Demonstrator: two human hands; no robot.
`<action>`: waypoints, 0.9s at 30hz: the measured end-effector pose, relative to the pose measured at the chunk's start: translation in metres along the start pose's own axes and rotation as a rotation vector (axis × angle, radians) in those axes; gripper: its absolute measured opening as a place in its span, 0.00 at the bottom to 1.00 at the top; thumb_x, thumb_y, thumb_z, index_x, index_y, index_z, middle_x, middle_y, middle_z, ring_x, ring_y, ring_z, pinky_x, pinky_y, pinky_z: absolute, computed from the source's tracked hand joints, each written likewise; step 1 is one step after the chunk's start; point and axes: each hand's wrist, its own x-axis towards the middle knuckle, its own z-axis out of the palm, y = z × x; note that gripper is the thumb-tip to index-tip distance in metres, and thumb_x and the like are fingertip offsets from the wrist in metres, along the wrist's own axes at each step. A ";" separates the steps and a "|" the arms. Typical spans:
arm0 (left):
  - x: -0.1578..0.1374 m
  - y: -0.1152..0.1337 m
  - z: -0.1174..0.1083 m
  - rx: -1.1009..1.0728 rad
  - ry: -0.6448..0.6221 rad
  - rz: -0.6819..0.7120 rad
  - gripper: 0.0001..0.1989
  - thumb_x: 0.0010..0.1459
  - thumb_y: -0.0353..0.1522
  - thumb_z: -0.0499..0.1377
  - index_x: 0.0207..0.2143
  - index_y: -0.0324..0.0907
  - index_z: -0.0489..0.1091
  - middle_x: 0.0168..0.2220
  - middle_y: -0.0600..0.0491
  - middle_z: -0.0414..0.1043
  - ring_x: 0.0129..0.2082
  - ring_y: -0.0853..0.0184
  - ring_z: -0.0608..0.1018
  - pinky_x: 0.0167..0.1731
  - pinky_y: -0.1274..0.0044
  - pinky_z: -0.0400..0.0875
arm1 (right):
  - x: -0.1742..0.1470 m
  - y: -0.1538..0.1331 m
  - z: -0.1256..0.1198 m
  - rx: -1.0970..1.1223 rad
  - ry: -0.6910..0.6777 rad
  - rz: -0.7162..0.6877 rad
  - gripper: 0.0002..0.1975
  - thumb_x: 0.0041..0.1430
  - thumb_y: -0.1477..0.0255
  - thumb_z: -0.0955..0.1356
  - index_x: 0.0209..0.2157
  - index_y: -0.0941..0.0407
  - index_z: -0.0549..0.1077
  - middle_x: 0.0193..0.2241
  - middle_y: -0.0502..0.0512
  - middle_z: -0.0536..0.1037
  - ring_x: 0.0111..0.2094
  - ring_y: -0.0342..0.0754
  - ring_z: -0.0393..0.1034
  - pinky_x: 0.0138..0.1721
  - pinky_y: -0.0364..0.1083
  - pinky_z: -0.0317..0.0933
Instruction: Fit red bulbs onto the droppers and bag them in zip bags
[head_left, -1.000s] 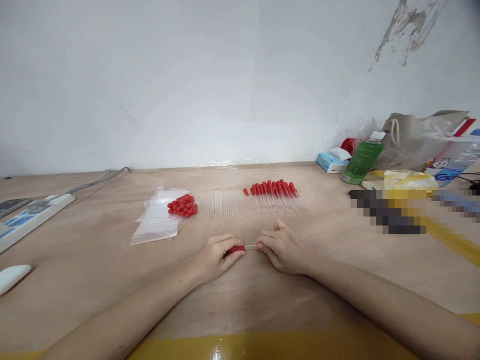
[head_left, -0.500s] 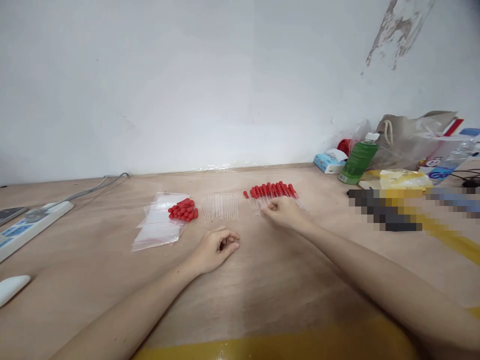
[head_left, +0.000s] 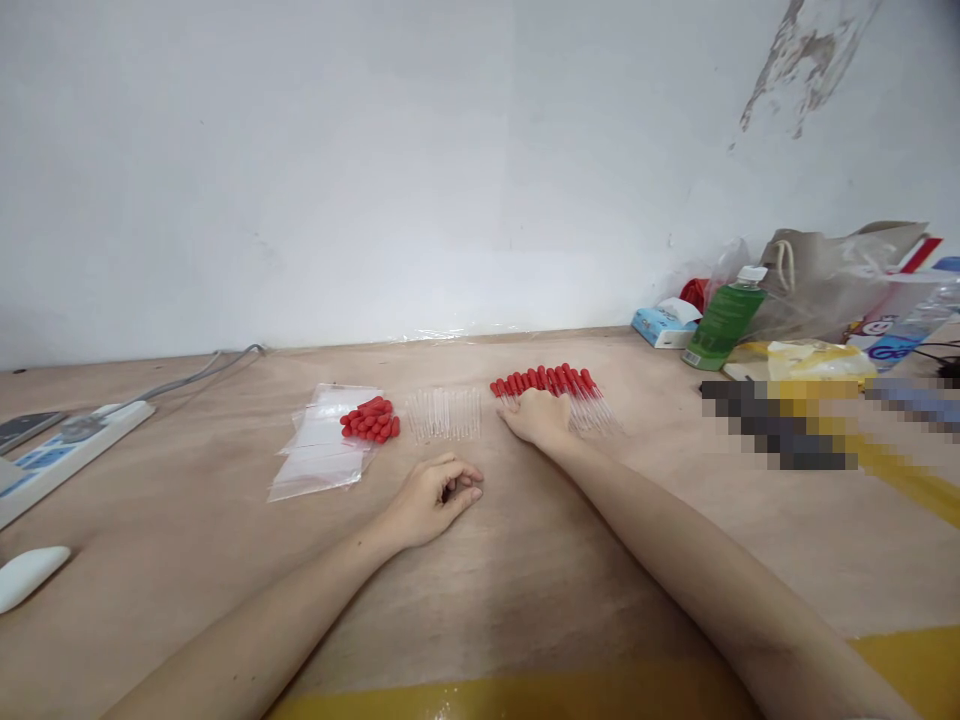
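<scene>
My right hand (head_left: 536, 415) lies palm down across the left part of a row of glass droppers with red rubber bulbs (head_left: 562, 378). Its fingers look stretched toward the leftmost droppers; some fingertips are hidden, and I see nothing gripped. Clear stems (head_left: 594, 412) show to the right of the wrist. My left hand (head_left: 439, 498) rests on its side on the table, fingers loosely curled, thumb apart, nothing in it. Beyond it lies a row of clear glass tubes (head_left: 444, 413) without bulbs. A pile of loose red rubber bulbs (head_left: 370, 420) sits on clear plastic bags (head_left: 322, 462).
On the left are a white power strip (head_left: 75, 455) with a grey cable, a phone (head_left: 30, 430) and a white rounded object (head_left: 30, 575). Toward the right stand a tissue box (head_left: 664, 325), a green bottle (head_left: 726, 318) and several bags. Yellow tape (head_left: 465, 697) crosses the front.
My right hand has shifted left along the dropper row, uncovering stems on the right. The leftmost dropper, apart before, now lies closer to the others. My left hand stays put.
</scene>
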 end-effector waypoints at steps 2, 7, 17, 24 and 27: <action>0.000 0.000 0.000 -0.005 0.004 -0.001 0.09 0.55 0.33 0.53 0.36 0.42 0.70 0.30 0.52 0.68 0.28 0.70 0.69 0.27 0.79 0.63 | -0.004 -0.002 -0.002 -0.014 0.014 -0.069 0.20 0.55 0.58 0.58 0.29 0.58 0.73 0.31 0.61 0.76 0.36 0.54 0.69 0.40 0.53 0.48; 0.000 0.002 0.000 0.006 -0.011 -0.011 0.09 0.55 0.34 0.53 0.35 0.41 0.71 0.30 0.52 0.68 0.28 0.70 0.69 0.27 0.79 0.63 | -0.010 -0.020 -0.001 0.031 -0.004 -0.115 0.16 0.55 0.62 0.59 0.29 0.57 0.72 0.31 0.58 0.76 0.37 0.53 0.69 0.43 0.53 0.45; 0.000 0.002 0.002 0.035 -0.012 0.029 0.08 0.55 0.33 0.53 0.34 0.40 0.70 0.30 0.52 0.67 0.28 0.70 0.70 0.28 0.79 0.64 | 0.008 -0.054 0.000 0.061 -0.178 0.016 0.11 0.49 0.71 0.64 0.34 0.59 0.73 0.36 0.64 0.76 0.39 0.56 0.69 0.43 0.54 0.49; 0.005 -0.011 -0.024 0.537 0.252 0.138 0.09 0.57 0.32 0.50 0.33 0.40 0.70 0.34 0.48 0.70 0.35 0.62 0.68 0.36 0.71 0.60 | 0.001 -0.039 -0.009 0.111 -0.168 -0.041 0.11 0.53 0.68 0.61 0.29 0.58 0.72 0.32 0.62 0.76 0.35 0.55 0.70 0.37 0.51 0.55; 0.010 -0.031 -0.051 0.847 0.388 0.096 0.11 0.57 0.30 0.49 0.33 0.41 0.71 0.37 0.46 0.70 0.38 0.58 0.67 0.36 0.68 0.57 | -0.014 -0.015 -0.014 0.128 -0.105 -0.107 0.13 0.57 0.69 0.57 0.30 0.59 0.69 0.32 0.62 0.75 0.34 0.53 0.69 0.33 0.48 0.55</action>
